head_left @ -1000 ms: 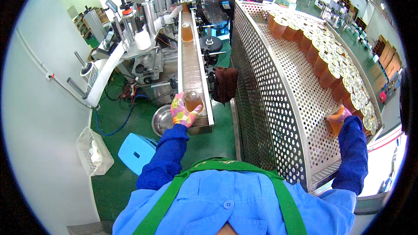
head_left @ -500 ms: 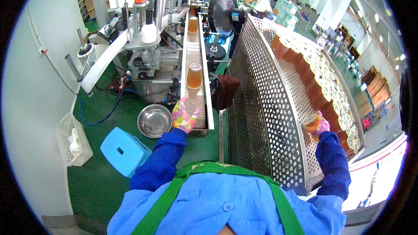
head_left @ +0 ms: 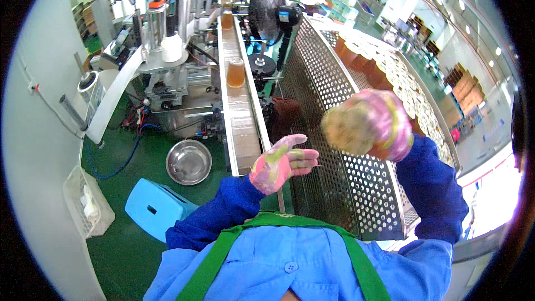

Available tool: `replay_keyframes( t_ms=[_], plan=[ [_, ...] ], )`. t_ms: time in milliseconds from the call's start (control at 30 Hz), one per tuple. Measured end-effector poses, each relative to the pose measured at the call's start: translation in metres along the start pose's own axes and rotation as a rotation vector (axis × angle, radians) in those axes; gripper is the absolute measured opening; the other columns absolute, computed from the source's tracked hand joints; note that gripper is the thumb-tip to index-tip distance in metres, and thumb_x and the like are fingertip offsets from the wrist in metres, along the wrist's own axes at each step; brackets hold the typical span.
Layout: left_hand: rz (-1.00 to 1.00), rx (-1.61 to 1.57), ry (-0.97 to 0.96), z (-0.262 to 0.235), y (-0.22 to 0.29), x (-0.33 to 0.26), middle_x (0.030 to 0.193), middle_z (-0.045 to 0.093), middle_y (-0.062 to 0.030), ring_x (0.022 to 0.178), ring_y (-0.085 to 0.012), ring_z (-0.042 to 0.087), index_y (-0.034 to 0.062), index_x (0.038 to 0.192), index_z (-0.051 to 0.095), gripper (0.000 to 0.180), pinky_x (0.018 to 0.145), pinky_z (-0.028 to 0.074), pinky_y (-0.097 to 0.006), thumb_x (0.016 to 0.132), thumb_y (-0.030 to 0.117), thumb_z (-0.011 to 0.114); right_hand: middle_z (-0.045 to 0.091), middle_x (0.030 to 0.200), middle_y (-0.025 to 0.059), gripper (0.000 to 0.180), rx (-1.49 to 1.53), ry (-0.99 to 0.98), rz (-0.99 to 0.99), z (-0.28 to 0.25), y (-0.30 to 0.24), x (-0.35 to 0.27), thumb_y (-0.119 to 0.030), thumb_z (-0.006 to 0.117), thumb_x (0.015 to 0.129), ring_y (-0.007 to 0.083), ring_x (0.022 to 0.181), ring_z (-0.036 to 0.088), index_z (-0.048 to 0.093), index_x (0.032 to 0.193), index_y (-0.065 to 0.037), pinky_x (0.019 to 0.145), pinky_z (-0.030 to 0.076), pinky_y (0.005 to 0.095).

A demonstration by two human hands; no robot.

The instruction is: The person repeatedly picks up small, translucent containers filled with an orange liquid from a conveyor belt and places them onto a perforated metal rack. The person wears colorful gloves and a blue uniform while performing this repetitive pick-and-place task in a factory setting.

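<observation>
- The right hand's [head_left: 390, 125] grip is wrapped around a blurred container [head_left: 344, 125], raised over the left wall of the perforated metal bin [head_left: 379, 198]; exact finger placement is too blurred to tell.
- The left hand [head_left: 273, 170] is spread and holds nothing, just beside the near end of the conveyor [head_left: 245, 117], apart from the container.
- More containers with pale lids [head_left: 398, 81] fill the right part of the bin; an amber container [head_left: 236, 72] stands farther along the belt.
- The step in hand seems to be a transfer between bin and conveyor.
- The next move would call for bringing the container left, meeting it with the open left hand, and keeping it upright at the belt.
</observation>
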State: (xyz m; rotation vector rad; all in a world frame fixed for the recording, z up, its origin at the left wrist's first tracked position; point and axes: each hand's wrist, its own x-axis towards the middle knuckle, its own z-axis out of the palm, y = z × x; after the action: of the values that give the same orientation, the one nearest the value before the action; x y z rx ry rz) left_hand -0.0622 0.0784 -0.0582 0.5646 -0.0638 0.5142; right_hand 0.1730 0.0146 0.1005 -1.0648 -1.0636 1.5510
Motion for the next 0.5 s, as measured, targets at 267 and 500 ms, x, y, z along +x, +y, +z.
replay_keyframes(
  t_ms=[267, 500],
  plan=[
    [-0.026, -0.401, -0.244, -0.025, -0.003, 0.006, 0.115, 0.054, -0.0088, 0.106, -0.0217, 0.054, 0.0084, 0.136, 0.039, 0.053, 0.089, 0.047, -0.042, 0.095, 0.041, 0.044, 0.055, 0.097, 0.0036, 0.024, -1.760, -0.408, -1.201, 0.082, 0.031, 0.054, -0.022, 0.061, 0.077, 0.0223, 0.093, 0.055, 0.057, 0.100, -0.018, 0.078, 0.049, 0.0386],
    [0.206, -0.203, 0.432, -0.072, 0.011, 0.005, 0.122, 0.055, -0.0196, 0.111, -0.0328, 0.056, 0.0058, 0.134, 0.042, 0.068, 0.094, 0.048, -0.046, 0.087, 0.053, 0.055, 0.057, 0.119, 0.0102, 0.060, -1.988, -0.102, -0.910, -0.012, -0.025, 0.098, -0.032, 0.075, 0.067, 0.0311, 0.114, 0.050, 0.057, 0.121, -0.014, 0.093, 0.041, 0.0468]
  ],
)
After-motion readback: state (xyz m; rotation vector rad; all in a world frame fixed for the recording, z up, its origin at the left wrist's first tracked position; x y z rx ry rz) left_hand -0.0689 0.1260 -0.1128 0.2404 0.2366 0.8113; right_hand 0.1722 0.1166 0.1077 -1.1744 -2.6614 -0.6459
